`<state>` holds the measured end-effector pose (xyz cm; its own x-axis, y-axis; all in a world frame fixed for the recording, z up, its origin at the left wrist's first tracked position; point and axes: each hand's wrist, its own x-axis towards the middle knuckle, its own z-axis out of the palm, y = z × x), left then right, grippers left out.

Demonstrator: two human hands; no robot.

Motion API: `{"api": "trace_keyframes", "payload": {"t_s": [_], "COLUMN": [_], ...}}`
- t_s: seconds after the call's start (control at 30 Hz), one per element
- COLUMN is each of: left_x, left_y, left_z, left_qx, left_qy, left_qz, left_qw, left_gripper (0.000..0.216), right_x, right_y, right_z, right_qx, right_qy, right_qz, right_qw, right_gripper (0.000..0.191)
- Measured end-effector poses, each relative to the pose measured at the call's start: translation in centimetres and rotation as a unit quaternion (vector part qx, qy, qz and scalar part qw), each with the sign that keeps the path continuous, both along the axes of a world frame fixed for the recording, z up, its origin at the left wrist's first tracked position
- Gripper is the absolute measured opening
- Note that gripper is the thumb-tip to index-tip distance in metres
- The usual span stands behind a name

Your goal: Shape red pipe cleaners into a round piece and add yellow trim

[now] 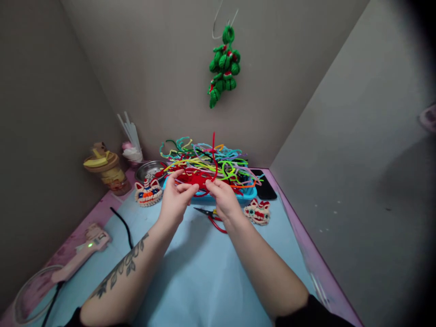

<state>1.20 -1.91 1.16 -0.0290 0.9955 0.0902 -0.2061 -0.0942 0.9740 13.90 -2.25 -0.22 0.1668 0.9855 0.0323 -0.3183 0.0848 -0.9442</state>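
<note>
Red pipe cleaner [215,156] stands up out of the right hand [221,196], pinched between thumb and forefinger near its lower part; its free tip curves upward. Left hand [177,196]: thumb and one finger come together at the red, the other fingers spread loosely. Contact point hidden, so cannot tell whether they grip the same stem. Both hands are raised above the tabletop [209,281], just in front of the basket.

Technique, my judgement: pinch close to the bend, since a short span should give a tighter curve than a long one. Let one hand steady and the other turn, in small increments; wire kinks easily if forced. Keep the tall free end away from the tangle behind it, where fuzzy stems likely catch.

Just beyond: blue basket [251,195], heaped with mixed coloured pipe cleaners [235,169]. More red lies behind the hands; held piece and stock hard to separate by eye.

Below the hands: scissors [204,211], tip pointing left. Keep wrists above it.

Farther out: two animal-face ornaments, left one [148,195] and right one [259,212], possibly useful for comparing shape. Glue gun [83,256] at far left, green light on; treat nozzle as hot, keep left forearm clear.
</note>
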Motion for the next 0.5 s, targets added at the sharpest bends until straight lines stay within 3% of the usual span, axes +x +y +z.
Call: {"api": "trace_keyframes", "payload": {"t_s": [0.17,0.37,0.5], "left_x": [-0.14,-0.15,-0.23], "left_y": [-0.15,-0.02,0.22], "left_z": [0.25,0.44,0.1], "left_qx": [0.008,-0.02,-0.005], "left_qy": [0.017,-0.005,0.002], "left_qz": [0.011,-0.004,0.0], "left_qw": [1.0,1.0,1.0], "left_gripper": [0.072,0.091,0.08], "right_x": [0.27,0.48,0.39], "right_y": [-0.03,0.09,0.03], "right_z": [0.29,-0.05,0.04], "right_qx": [0.019,0.013,0.024], "right_qy": [0.003,-0.03,-0.005], "right_qz": [-0.005,-0.006,-0.015], "right_qw": [1.0,0.999,1.0], "right_gripper": [0.028,0.029,0.022]}}
